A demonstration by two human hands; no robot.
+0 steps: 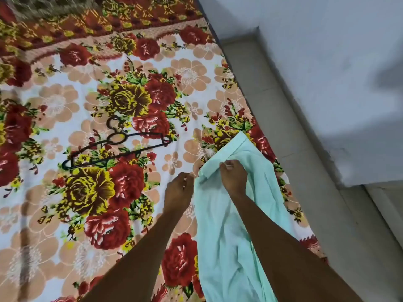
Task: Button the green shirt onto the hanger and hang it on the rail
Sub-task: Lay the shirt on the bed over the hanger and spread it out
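Early stage: both hands, left hand (178, 188) and right hand (232, 176), pinch the green shirt (229, 225) at its collar end over the bed (54, 101), hanger (115, 147) lying untouched well left of the grip, buttoning and hanging not yet done.

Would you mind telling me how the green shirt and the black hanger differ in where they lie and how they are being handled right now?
The green shirt is gripped at its collar by the left hand and the right hand; the black hanger is untouched. The shirt drapes toward the person along the bed's right edge; the hanger lies flat nearer the middle. The shirt is not on the hanger. Both rest on the floral bedsheet.
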